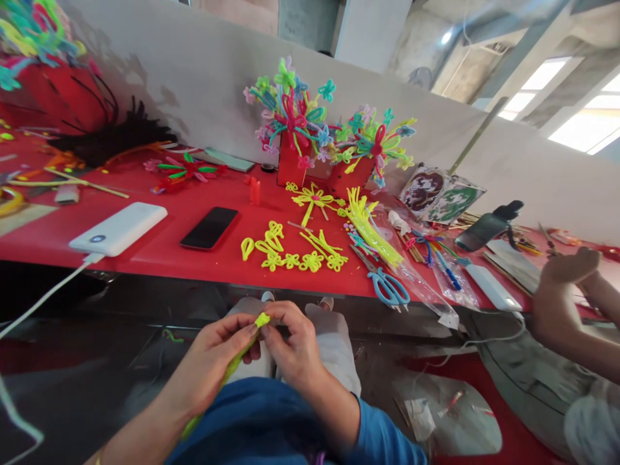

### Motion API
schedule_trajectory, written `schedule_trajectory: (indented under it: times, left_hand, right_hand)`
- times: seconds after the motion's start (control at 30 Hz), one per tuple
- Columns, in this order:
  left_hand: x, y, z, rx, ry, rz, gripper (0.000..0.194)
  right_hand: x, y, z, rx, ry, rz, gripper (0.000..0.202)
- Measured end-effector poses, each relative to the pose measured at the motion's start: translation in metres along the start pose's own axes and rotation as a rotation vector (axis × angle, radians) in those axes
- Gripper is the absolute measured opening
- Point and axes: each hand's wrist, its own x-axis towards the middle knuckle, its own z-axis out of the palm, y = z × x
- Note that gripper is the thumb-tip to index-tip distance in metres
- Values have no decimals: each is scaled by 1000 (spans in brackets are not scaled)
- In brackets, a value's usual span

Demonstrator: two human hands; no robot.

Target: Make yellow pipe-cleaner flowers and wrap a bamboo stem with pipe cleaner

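My left hand (216,358) is closed on a fuzzy yellow-green pipe cleaner (262,320), whose long tail runs down under the palm toward my lap. Fingers of my right hand (293,342) pinch the same pipe cleaner at its bent upper end. Both hands are together above my lap, below the table's front edge. Ahead of them on the red table (145,242) lie yellow pipe-cleaner flowers (310,261) and loops (247,248). A bundle of straight yellow pipe cleaners (371,226) lies in clear plastic to the right, beside blue-handled scissors (388,288).
A black phone (210,227) and a white power bank (119,227) with a cable lie left. Red boxes (291,161) with colourful pipe-cleaner flowers stand at the back. Right are a dark bottle (487,227), another white power bank (494,288) and another person's hands (564,284).
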Motion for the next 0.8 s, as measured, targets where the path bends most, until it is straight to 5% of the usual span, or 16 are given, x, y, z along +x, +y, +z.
schedule_trajectory:
  times: [0.37,0.8]
  left_hand:
    - [4,-2,4,-58,40,-7,27]
    - [1,2,-2,4,-58,-84,32]
  right_hand:
    - [2,6,-4,131,-74,57,11]
    - [0,4,-5,326,-36,122,6]
